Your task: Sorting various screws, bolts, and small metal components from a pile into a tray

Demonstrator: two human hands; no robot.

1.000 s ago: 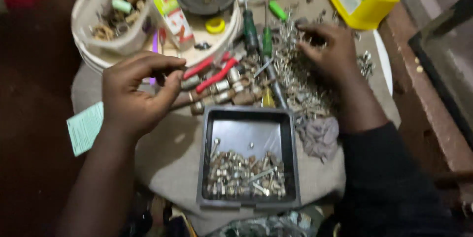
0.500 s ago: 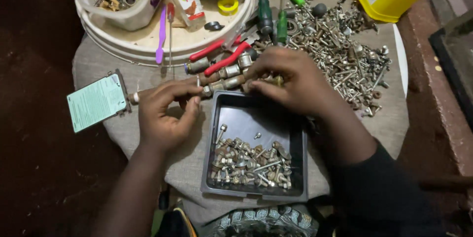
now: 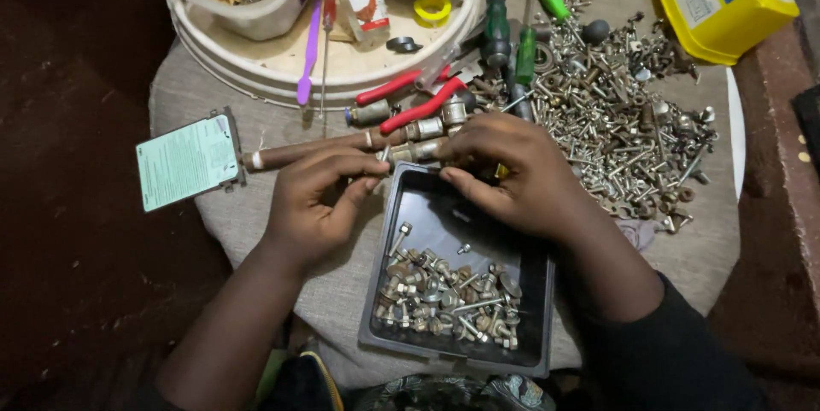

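My left hand [image 3: 320, 197] hovers over the near-left corner of a black rectangular tray [image 3: 376, 291], thumb and forefinger pinched on a small metal part. My right hand [image 3: 512, 176] sits just to its right above the tray's far edge, fingers curled toward the left hand; what it holds is hidden. The fingertips of both hands nearly meet. A heap of nuts and bolts [image 3: 448, 300] fills the tray's near half. A large loose pile of screws, nuts and washers [image 3: 623, 129] spreads over the cloth to the right of my right hand.
Red-handled pliers [image 3: 410, 99] and green-handled screwdrivers [image 3: 497, 22] lie beyond my hands. A white round tub [image 3: 342, 61] with a purple tool, bottle and tape stands at the back. There is a yellow box [image 3: 722, 1] far right and a pale green card [image 3: 186, 161] at the left edge.
My right hand left the loose screw pile and came over the tray. My left hand dropped to meet it. In the last half second both hands barely shifted.
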